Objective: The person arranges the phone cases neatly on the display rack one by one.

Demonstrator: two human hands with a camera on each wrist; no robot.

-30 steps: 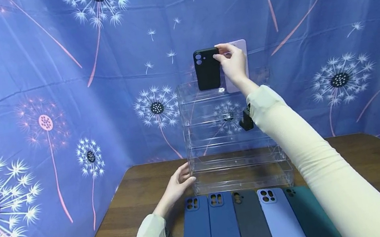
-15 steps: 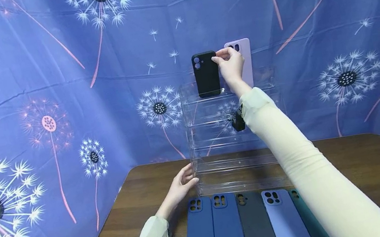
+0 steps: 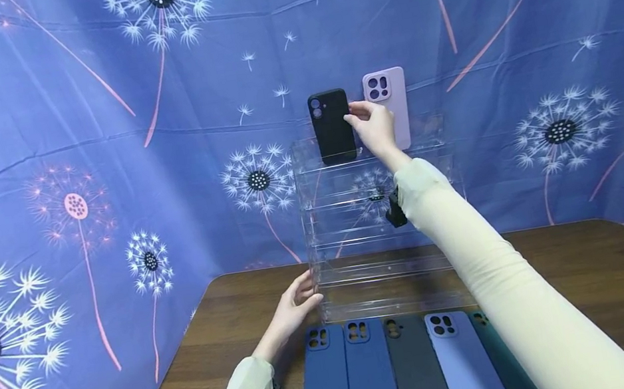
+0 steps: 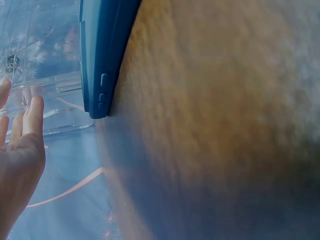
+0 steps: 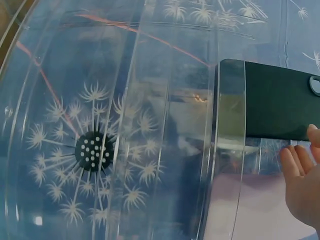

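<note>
In the head view, a black phone case (image 3: 332,127) stands in the top tier of a clear acrylic display rack (image 3: 390,273), leaning slightly left. My right hand (image 3: 376,128) is at its right edge, the thumb tip touching that edge. The right wrist view shows the other fingers extended beside the black case (image 5: 277,100), apart from the thumb. A lilac phone case (image 3: 399,111) stands upright to the right in the same tier, partly behind my hand. My left hand (image 3: 289,309) rests against the rack's lower left side, its fingers extended.
In front of the rack lie two navy cases (image 3: 323,374), a dark grey case (image 3: 415,360), a periwinkle case (image 3: 466,359) and a dark green case (image 3: 502,354). Another row starts at the bottom edge. A blue dandelion-print cloth (image 3: 196,70) hangs behind the wooden table (image 3: 182,375).
The black case has come down and left into the top tier. My right hand has lowered, its grip loosening to the case's edge, and more of the lilac case shows. My left hand stays put.
</note>
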